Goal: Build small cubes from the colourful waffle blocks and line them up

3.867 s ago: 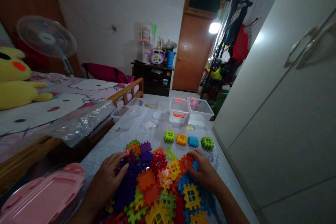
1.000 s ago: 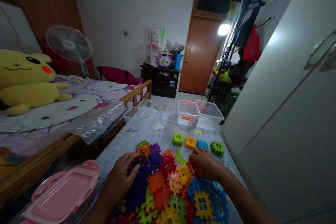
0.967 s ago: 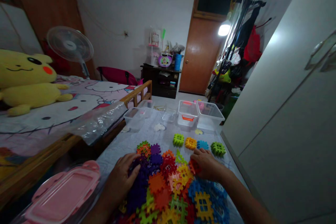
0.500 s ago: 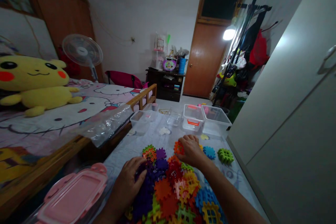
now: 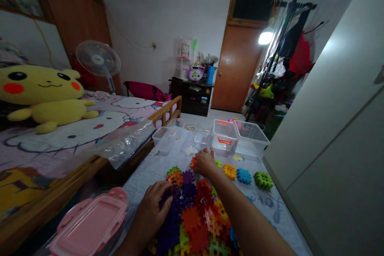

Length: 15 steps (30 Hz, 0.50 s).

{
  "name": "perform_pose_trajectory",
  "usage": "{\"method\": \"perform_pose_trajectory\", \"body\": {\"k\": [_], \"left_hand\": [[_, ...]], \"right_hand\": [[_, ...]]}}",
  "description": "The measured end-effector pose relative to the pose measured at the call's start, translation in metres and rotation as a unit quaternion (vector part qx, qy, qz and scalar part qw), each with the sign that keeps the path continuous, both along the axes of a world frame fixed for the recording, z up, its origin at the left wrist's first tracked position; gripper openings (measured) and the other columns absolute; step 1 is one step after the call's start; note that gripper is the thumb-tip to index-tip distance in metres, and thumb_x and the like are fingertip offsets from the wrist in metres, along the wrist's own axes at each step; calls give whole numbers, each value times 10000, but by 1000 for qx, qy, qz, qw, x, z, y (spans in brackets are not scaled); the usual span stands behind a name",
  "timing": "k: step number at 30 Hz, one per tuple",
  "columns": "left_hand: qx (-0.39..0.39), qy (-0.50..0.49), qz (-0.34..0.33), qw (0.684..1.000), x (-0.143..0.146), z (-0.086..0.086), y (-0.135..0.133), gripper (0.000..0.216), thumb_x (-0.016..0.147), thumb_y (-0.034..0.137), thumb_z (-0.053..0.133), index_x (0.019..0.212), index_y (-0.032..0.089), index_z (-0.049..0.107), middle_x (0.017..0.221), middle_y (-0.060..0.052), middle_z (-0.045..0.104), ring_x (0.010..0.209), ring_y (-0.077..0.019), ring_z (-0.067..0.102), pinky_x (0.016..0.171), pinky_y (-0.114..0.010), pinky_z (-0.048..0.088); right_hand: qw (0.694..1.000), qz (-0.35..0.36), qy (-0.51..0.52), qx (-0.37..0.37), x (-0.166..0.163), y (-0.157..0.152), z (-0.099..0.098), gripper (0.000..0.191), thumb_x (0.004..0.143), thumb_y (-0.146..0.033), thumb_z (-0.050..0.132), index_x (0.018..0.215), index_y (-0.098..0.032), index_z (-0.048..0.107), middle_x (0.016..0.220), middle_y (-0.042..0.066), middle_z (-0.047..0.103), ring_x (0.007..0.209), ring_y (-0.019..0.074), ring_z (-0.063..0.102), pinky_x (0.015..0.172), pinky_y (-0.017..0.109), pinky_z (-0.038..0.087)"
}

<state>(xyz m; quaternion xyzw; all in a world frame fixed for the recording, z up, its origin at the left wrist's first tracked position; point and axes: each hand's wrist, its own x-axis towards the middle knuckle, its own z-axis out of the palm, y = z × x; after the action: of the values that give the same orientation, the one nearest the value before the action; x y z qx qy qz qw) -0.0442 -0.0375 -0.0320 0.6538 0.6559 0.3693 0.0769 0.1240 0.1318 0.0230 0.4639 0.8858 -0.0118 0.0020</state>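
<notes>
My left hand [image 5: 153, 204] lies along the left side of a heap of plastic interlocking blocks, its thumb apart from the fingers, touching the purple blocks [image 5: 169, 226]. Beyond the heap, my right hand [image 5: 206, 163] has its fingers closed on an orange block [image 5: 193, 163], which the hand partly hides. Red blocks [image 5: 204, 196], an orange-red flat piece [image 5: 191, 219] and green pieces [image 5: 218, 247] show in the heap. To the right stand a yellow block [image 5: 229, 171], a blue block [image 5: 244, 176] and a green block [image 5: 263, 180]. My right forearm covers the heap's right side.
Clear plastic bins [image 5: 252, 138] and a lidded one with orange clips [image 5: 224, 134] stand at the table's far end. A pink-lidded box [image 5: 90, 224] is at the near left. The bed's wooden rail [image 5: 99, 168] runs along the left, a white cabinet [image 5: 336, 128] along the right.
My right hand has moved left and slightly away with the orange block, uncovering the yellow block. My left hand stays on the purple blocks. The view has shifted a little.
</notes>
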Motion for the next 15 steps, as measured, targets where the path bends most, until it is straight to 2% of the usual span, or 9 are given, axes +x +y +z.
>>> {"method": "perform_pose_trajectory", "body": {"k": [9,15], "left_hand": [[15,15,0,1000,2,4,-2,253,845,316,537,1057,260,663,1102,-53,686,1057,-241,628,944,-441,523],[14,26,0,1000,6,7,1,261,850,296,524,1060,240,667,1099,-72,682,1050,-246,624,942,-449,521]], "right_hand": [[999,0,-25,-37,-3,4,-3,343,738,-304,678,1052,-172,711,1180,159,653,1193,353,492,1050,560,271],[999,-2,2,-39,0,-1,5,407,703,-338,728,1064,-155,689,1148,156,657,1165,347,502,1029,533,292]]}}
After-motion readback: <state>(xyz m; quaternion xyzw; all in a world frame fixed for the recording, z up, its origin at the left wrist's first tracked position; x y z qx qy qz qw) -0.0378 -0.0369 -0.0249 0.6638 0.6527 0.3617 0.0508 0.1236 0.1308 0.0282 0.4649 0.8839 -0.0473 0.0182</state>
